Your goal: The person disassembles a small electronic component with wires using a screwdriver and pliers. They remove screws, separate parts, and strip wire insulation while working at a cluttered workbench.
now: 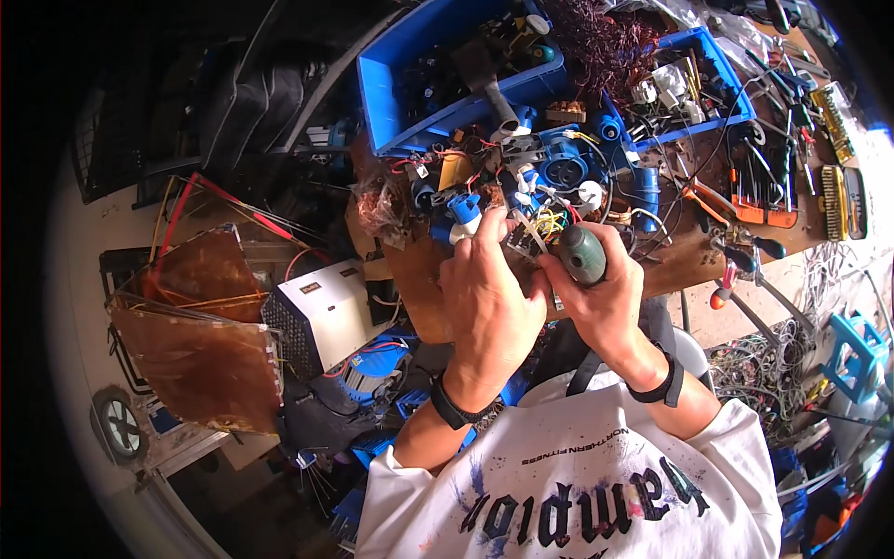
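Dark green and rounded, a thick tool handle (583,253) is clenched in the right hand (610,303), above the near edge of a brown wooden workbench (694,264). Its blunt, domed end faces up toward the wearer; the handle is foreshortened, its visible long axis slanting from upper left to lower right. Its lower end is concealed by the hand, so the direction of any working tip cannot be confirmed.

Just left of the handle, a narrow pale strip (533,233) slants down toward the right fingertips; whether it belongs to the tool cannot be told. Further left, the left hand (494,298) is bent, fingertips down among the parts, beside a blue-and-white cylindrical part (464,216). Its grip is obscured; I cannot tell what, if anything, it grasps.

Immediately beyond the handle are yellow and green insulated wires (551,222), and farther beyond, a round blue motor housing (563,170). To its right stands a ribbed blue cylinder (644,198). Well beyond the handle, toward the left, is a large blue plastic bin (369,102); beyond and to its right, a smaller blue plastic bin (698,133) filled with mixed parts. Far right of the handle is a yellow-bristled brush (832,200). Well to its left, off the bench, is a white metal case with a perforated dark side (328,307).
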Demonstrator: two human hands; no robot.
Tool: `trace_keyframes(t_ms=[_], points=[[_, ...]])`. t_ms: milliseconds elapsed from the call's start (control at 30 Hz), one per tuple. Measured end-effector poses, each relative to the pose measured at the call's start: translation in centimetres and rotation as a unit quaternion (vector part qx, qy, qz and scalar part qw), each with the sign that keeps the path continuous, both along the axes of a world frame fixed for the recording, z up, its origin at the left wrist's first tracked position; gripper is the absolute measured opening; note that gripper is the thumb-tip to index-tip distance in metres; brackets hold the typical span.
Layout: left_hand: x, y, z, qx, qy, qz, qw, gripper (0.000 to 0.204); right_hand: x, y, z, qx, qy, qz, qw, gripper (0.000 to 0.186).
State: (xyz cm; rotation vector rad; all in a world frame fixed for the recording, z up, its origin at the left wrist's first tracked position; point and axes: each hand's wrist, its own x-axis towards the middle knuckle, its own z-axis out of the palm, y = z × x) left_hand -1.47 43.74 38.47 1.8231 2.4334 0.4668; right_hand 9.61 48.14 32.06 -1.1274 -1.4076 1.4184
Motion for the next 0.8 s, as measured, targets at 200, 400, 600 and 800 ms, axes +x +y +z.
trace_keyframes(t_ms=[200, 400, 600, 800], points=[[0.6, 0.4, 0.1, -0.016, 0.009, 0.007, 1.000, 0.075, 0.0, -0.1, -0.3, -0.059, 0.060, -0.018, 0.996, 0.034], [0.0, 0.8, -0.3, -0.013, -0.011, -0.008, 1.000, 0.069, 0.1, 0.4, -0.3, -0.036, 0.056, -0.036, 0.997, 0.032], [-1.0, 0.6, -0.6, -0.055, -0.072, 0.001, 0.996, 0.064, 0.4, 1.0, -1.0, 0.076, 0.014, -0.030, 0.997, 0.035], [-1.1, 0.7, 0.1, -0.042, -0.109, -0.010, 0.993, 0.063, 1.0, 2.5, -1.2, 0.048, 0.026, -0.030, 0.998, 0.028]])
